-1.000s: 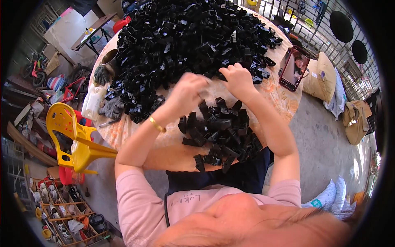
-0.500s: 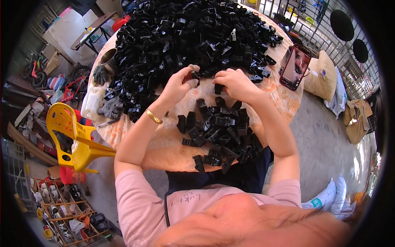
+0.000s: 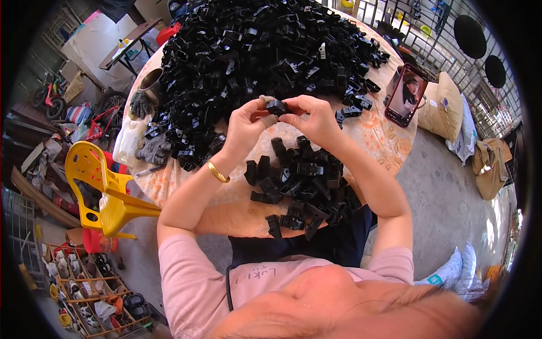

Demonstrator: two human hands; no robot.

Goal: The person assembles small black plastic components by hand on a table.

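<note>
Between my two hands, over the table's middle, is a small black plastic part (image 3: 276, 107). My left hand (image 3: 248, 123) pinches it from the left, with wraps on the thumb and a fingertip. From the right, my right hand (image 3: 311, 117) grips the same part between thumb and forefinger. Just beyond lies a large heap of similar black plastic parts (image 3: 254, 51). Nearer to me, a smaller pile of black parts (image 3: 305, 181) sits close to the table's front edge. My fingers hide some of the held part.
The round table (image 3: 226, 198) has a patterned orange cover. At its right edge stands a phone (image 3: 407, 95). Along the left are dark gloves (image 3: 153, 148), a white plastic jug (image 3: 127, 141) and a metal cup (image 3: 151, 79). A yellow chair (image 3: 107, 192) stands left of the table.
My right hand has moved left and met my left hand. Both now hold one black part, where before they were apart, each at a part of its own.
</note>
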